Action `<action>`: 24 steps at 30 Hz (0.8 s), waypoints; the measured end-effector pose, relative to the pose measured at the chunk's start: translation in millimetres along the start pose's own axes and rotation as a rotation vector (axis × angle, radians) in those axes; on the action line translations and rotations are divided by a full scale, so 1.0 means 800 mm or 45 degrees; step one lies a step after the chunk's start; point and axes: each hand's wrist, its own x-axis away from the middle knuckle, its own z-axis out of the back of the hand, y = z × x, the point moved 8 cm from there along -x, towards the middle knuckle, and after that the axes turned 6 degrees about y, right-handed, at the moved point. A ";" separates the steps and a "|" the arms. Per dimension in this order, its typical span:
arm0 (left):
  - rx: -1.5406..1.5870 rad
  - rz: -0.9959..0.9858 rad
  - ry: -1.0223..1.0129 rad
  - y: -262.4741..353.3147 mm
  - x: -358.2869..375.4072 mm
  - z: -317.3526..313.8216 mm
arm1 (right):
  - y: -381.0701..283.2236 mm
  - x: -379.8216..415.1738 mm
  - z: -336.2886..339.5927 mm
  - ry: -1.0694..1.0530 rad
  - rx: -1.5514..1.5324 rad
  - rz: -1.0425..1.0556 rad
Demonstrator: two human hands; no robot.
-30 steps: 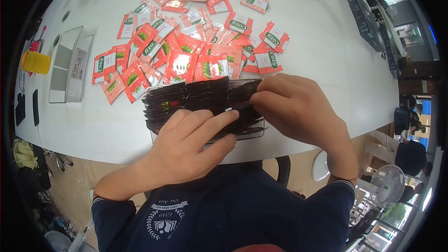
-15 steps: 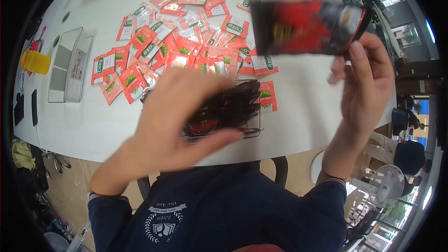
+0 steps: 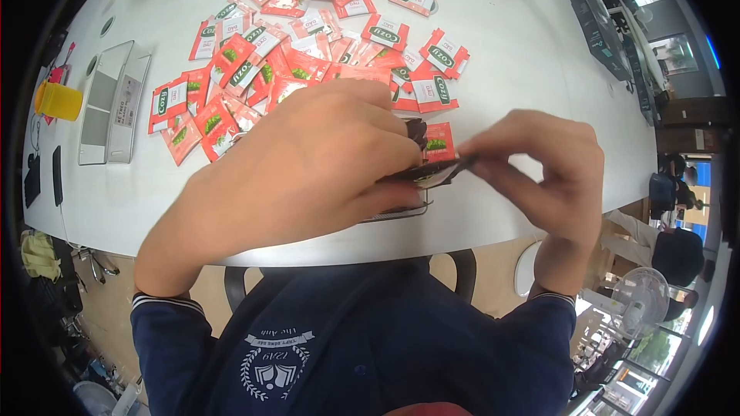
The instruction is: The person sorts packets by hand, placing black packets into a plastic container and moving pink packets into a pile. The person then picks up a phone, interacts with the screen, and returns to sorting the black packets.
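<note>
My left hand (image 3: 308, 158) reaches over a small wire basket (image 3: 397, 216), its fingers curled around black sachets (image 3: 417, 132) there. Most of the basket and its contents are hidden behind this hand. Between thumb and fingers, my right hand (image 3: 551, 166) pinches the right end of a dark sachet (image 3: 438, 176), held low and nearly edge-on at the basket's right side. The sachet's other end runs in beside my left fingers. Just behind lies a single red tea sachet (image 3: 439, 141), flat on the table.
A loose heap of red and pink Cozy tea sachets (image 3: 308, 65) spreads over the table (image 3: 493, 46) beyond my hands. To the left stand a metal wire holder (image 3: 108, 112) and a yellow cup (image 3: 60, 101). A fan (image 3: 641, 304) is on the right, with people behind.
My right hand has come down and left, bringing the raised black-and-red sachet to the basket. My left hand has closed over the black sachets. A couple of red sachets now show at upper right.
</note>
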 end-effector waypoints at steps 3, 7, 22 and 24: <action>-0.072 -0.005 0.015 -0.002 0.004 -0.002 | -0.008 0.004 -0.005 0.043 -0.073 -0.081; -0.079 -0.046 -0.064 0.002 0.009 -0.010 | 0.003 0.016 -0.030 -0.065 0.197 -0.075; -0.311 -0.012 -0.013 0.025 0.058 -0.021 | 0.024 0.042 -0.076 -0.208 0.280 0.085; -0.359 -0.044 -0.020 0.021 0.064 -0.029 | 0.026 0.041 -0.080 -0.222 0.310 0.090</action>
